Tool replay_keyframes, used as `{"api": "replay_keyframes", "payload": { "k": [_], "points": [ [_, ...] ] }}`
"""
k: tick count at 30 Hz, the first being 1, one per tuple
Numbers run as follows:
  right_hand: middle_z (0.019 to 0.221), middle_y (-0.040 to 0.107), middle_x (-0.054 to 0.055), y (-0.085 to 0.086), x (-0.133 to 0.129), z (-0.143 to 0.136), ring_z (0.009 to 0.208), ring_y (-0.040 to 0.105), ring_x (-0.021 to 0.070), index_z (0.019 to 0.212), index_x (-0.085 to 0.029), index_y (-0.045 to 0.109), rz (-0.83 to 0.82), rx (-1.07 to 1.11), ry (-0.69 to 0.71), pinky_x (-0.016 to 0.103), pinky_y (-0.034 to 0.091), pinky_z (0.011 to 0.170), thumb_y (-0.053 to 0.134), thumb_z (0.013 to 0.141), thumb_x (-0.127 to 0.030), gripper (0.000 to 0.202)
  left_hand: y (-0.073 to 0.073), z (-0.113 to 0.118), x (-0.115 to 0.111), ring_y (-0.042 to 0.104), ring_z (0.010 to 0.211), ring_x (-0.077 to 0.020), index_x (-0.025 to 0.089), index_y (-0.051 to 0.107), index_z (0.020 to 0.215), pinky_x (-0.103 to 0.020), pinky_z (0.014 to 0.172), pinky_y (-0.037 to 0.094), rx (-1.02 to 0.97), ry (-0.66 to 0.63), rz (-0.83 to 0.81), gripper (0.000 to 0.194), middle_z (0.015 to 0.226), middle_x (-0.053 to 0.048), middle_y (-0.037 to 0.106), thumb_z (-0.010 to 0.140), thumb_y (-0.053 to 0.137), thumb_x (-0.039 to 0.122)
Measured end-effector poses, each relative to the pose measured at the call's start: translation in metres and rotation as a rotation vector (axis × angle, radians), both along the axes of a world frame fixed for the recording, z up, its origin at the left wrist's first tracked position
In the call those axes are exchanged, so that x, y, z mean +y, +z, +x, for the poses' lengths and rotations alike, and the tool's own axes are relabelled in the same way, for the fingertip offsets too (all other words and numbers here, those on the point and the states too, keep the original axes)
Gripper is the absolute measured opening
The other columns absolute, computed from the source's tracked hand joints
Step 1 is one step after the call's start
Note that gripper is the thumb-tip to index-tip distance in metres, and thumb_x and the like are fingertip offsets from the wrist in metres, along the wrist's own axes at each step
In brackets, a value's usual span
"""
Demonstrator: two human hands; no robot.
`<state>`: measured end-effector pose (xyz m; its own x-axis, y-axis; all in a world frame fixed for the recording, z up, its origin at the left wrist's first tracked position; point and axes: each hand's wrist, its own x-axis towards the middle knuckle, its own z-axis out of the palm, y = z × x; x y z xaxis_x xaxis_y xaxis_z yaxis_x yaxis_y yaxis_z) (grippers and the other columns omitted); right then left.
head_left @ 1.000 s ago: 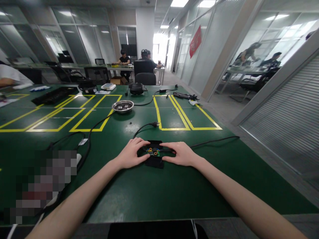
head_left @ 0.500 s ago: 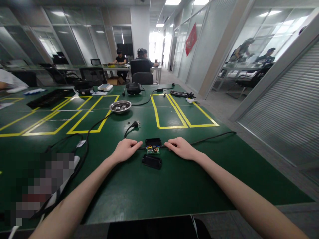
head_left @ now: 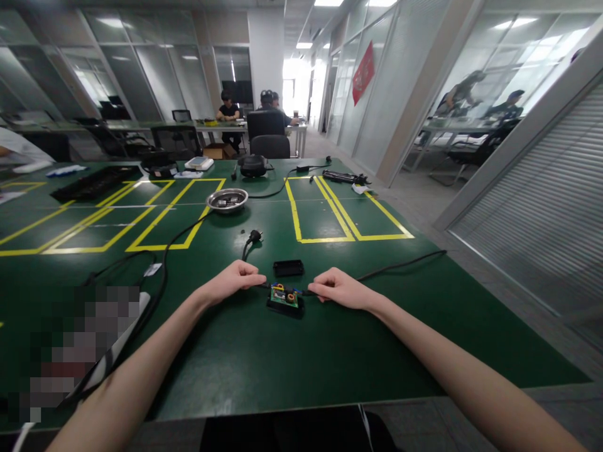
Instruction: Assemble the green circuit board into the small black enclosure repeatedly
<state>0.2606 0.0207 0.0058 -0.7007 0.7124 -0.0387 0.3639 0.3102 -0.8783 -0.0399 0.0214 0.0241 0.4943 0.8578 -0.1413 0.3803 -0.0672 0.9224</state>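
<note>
A small green circuit board with copper coils is slung between my two hands by its black cables. It is over or in the nearer black plastic case half; whether it touches the bottom I cannot tell. My left hand is closed on the cable at the board's left end, whose black power plug lies just beyond. On the other side my right hand pinches the black cable that trails off to the right. The other case half lies open on the table behind the board.
Beyond my hands stands a round metal dish with small metal parts. A power strip, partly blurred, lies near my left forearm with black cords. Yellow tape marks rectangles on the green table. People sit at tables farther back.
Both hands have brought the circuit board toward me, from the farther case half to the nearer one. The farther half now shows bare, and the plug's cord has shifted slightly.
</note>
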Motion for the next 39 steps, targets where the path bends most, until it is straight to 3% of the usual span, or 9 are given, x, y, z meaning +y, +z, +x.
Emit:
{"api": "replay_keyframes", "payload": {
  "k": [10, 14, 20, 31, 36, 39],
  "points": [
    [0.054, 0.031, -0.006, -0.002, 0.003, 0.005, 0.053, 0.028, 0.0083, 0.054, -0.020, 0.040, 0.221, -0.079, -0.003, 0.026, 0.024, 0.053, 0.055, 0.094, -0.054, 0.054, -0.006, 0.001, -0.002, 0.025, 0.049, -0.0065, 0.020, 0.037, 0.050, -0.023, 0.048, 0.017, 0.090, -0.025, 0.066, 0.061, 0.050, 0.008, 0.028, 0.075, 0.074, 0.062],
    [0.054, 0.034, -0.006, -0.003, 0.004, 0.005, 0.052, 0.030, 0.0083, 0.056, -0.020, 0.041, 0.329, -0.100, -0.029, 0.025, 0.025, 0.054, 0.054, 0.095, -0.050, 0.051, -0.010, 0.002, -0.001, 0.026, 0.049, -0.0066, 0.020, 0.036, 0.051, -0.022, 0.049, 0.018, 0.108, 0.030, 0.124, 0.059, 0.049, 0.008, 0.028, 0.076, 0.073, 0.059],
    [0.051, 0.040, -0.005, 0.000, 0.001, 0.002, 0.048, 0.035, 0.0081, 0.055, -0.019, 0.044, 0.526, -0.126, -0.044, 0.025, 0.026, 0.055, 0.055, 0.097, -0.044, 0.050, -0.007, -0.004, 0.002, 0.026, 0.049, -0.0067, 0.020, 0.036, 0.052, -0.023, 0.049, 0.019, 0.096, 0.000, 0.099, 0.060, 0.050, 0.008, 0.028, 0.075, 0.073, 0.061],
    [0.051, 0.037, -0.006, -0.003, -0.006, -0.001, 0.048, 0.034, 0.0078, 0.055, -0.019, 0.046, 0.476, -0.158, 0.014, 0.026, 0.025, 0.055, 0.056, 0.098, -0.043, 0.051, -0.004, -0.005, 0.000, 0.027, 0.049, -0.0068, 0.020, 0.036, 0.052, -0.023, 0.050, 0.020, 0.164, -0.088, 0.061, 0.060, 0.051, 0.009, 0.029, 0.076, 0.075, 0.060],
    [0.050, 0.042, -0.004, 0.002, -0.001, 0.003, 0.048, 0.037, 0.0088, 0.054, -0.018, 0.051, 0.580, -0.204, -0.128, 0.026, 0.026, 0.057, 0.059, 0.097, -0.046, 0.051, -0.007, 0.000, -0.001, 0.027, 0.050, -0.0075, 0.021, 0.037, 0.053, -0.023, 0.050, 0.019, 0.182, -0.032, 0.090, 0.060, 0.052, 0.008, 0.029, 0.077, 0.070, 0.064],
    [0.051, 0.047, -0.003, 0.004, 0.002, 0.006, 0.049, 0.041, 0.0091, 0.057, -0.017, 0.057, 0.583, -0.211, -0.136, 0.026, 0.028, 0.058, 0.059, 0.097, -0.045, 0.049, -0.008, 0.001, -0.002, 0.026, 0.050, -0.0077, 0.021, 0.036, 0.054, -0.023, 0.050, 0.019, 0.185, -0.026, 0.101, 0.060, 0.052, 0.008, 0.027, 0.078, 0.070, 0.065]
  ]
}}
